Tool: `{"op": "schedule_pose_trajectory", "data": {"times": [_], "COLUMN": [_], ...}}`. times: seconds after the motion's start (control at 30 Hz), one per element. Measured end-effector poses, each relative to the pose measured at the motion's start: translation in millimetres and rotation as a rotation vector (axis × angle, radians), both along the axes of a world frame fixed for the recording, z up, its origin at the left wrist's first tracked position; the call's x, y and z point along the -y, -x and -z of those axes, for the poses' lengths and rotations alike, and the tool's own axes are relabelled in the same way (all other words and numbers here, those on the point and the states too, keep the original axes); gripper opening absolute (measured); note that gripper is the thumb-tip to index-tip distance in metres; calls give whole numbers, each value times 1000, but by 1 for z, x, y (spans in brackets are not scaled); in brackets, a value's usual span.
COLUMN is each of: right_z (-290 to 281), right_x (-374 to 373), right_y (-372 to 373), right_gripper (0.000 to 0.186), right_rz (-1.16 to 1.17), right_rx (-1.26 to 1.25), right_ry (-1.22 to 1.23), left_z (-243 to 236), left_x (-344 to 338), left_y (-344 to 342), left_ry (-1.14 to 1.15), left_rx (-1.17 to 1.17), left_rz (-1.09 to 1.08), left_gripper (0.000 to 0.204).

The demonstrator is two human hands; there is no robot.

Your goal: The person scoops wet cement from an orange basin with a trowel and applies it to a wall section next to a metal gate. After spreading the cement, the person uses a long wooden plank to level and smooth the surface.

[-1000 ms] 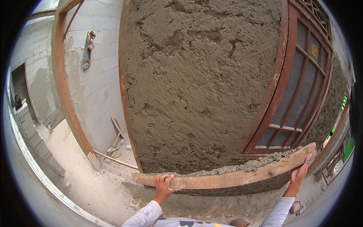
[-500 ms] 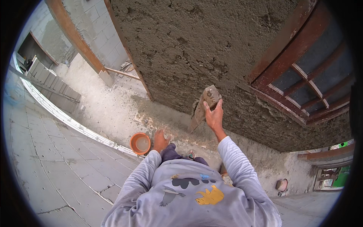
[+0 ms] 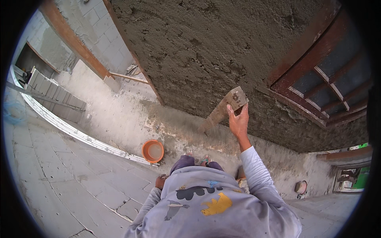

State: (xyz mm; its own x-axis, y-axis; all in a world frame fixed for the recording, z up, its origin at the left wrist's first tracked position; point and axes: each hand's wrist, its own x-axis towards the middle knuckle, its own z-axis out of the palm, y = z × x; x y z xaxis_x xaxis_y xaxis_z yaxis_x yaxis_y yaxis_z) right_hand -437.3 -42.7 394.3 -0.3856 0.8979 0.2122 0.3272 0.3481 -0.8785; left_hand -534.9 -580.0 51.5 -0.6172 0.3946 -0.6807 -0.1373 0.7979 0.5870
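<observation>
I saw the right hand (image 3: 239, 122) raised up against the rough plastered wall (image 3: 222, 43), its fingers (image 3: 231, 112) curled around the top end of a long wooden board (image 3: 222, 110), thumb side gripping the mortar-caked end. The board ran down and to the left from that hand, leaning along the wall toward the floor, its lower end near the wet strip at the wall's foot.

The left hand (image 3: 160, 181) hung low by the hip, just left of the grey sweatshirt (image 3: 210, 206); fingers looked loosely curled, but I could not tell whether they held anything, too small and partly hidden.

One container: an orange bucket (image 3: 153, 151) stood on the paved floor (image 3: 59, 170), left of the feet and just beside a long pale metal rail (image 3: 75, 133). Inside it I saw a pale, greyish fill, liquid or slurry, could not tell which.

Far right, a red-brown window frame (image 3: 317, 71) sat in the wall. A small round reddish object (image 3: 301, 187) lay on the floor at right, well apart from the bucket. Left of the plastered face, a bare block wall (image 3: 99, 31) with a wooden post (image 3: 75, 43).
</observation>
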Motion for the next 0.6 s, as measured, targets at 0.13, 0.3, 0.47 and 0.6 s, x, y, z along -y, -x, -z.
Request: {"op": "schedule_pose_trajectory", "data": {"times": [0.13,0.3,0.47,0.6], "right_z": [-68,-98,-99,-98], "right_x": [20,61,126,155], "right_y": [24,87,171,234], "right_gripper": [59,62,68,72], "right_rz": [-44,-305,-614,-782], "right_rx": [-163,-106,-56,-116], "right_ry": [-88,-99,-24,-29], "left_z": [-33,-172,-306,-320], "left_x": [-71,-187,-264,-253], "left_y": [47,115,143,197], "left_ry": [-122,-386,-746,-725], "left_rx": [-65,-344,-746,-847], "left_rz": [-68,253,57,-141], "left_gripper": [54,65,88,77]}}
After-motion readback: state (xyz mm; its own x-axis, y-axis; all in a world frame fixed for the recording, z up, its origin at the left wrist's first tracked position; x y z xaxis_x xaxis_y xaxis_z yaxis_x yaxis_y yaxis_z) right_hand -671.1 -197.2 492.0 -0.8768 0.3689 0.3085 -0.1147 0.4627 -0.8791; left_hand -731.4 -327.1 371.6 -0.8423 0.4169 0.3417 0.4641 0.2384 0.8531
